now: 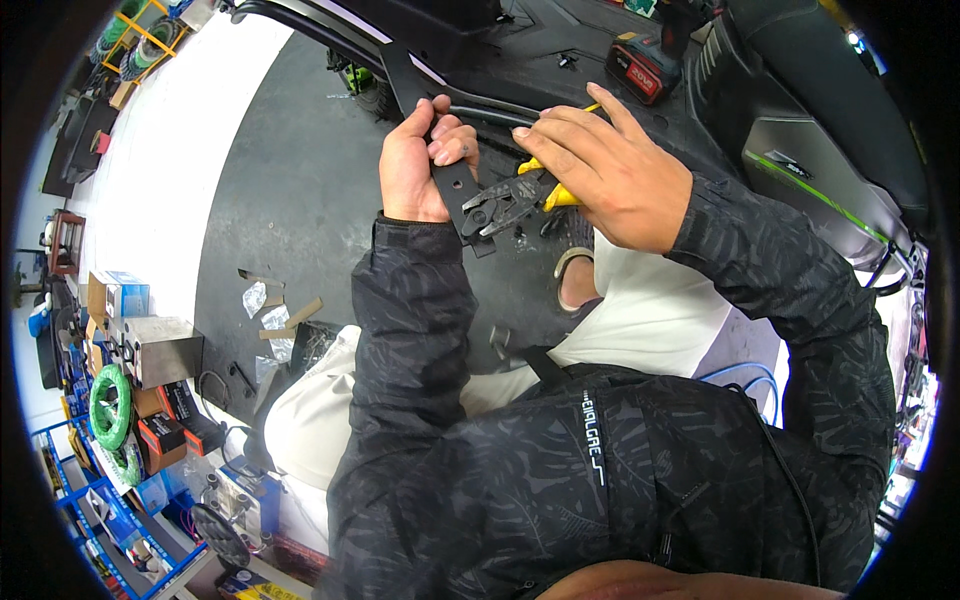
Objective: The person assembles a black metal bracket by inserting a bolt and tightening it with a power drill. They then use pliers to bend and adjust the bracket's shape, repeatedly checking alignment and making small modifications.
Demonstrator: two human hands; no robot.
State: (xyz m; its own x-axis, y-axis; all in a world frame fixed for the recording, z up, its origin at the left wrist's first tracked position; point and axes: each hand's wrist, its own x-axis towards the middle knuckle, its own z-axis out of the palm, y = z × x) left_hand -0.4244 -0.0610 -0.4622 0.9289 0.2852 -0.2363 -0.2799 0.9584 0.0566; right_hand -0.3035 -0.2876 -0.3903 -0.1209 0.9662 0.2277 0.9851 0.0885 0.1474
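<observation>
My left hand (420,168) is closed round a flat black metal strip with holes (457,186), which runs down toward me from the dark vehicle body. Yellow-handled pliers (507,205) are in my right hand (615,170), whose fingers lie over the handles. The jaws of the pliers are at the lower end of the strip, and their exact grip on it cannot be made out. Just beyond both hands runs a black tube (490,116), close to my right fingertips.
On the vehicle's black floor at the upper right lies a cordless tool with a red and black battery (640,68). A grey side panel with a green stripe (815,175) stands at the right. Scraps and plastic bags (275,320) litter the ground, near boxes (165,425) at the left.
</observation>
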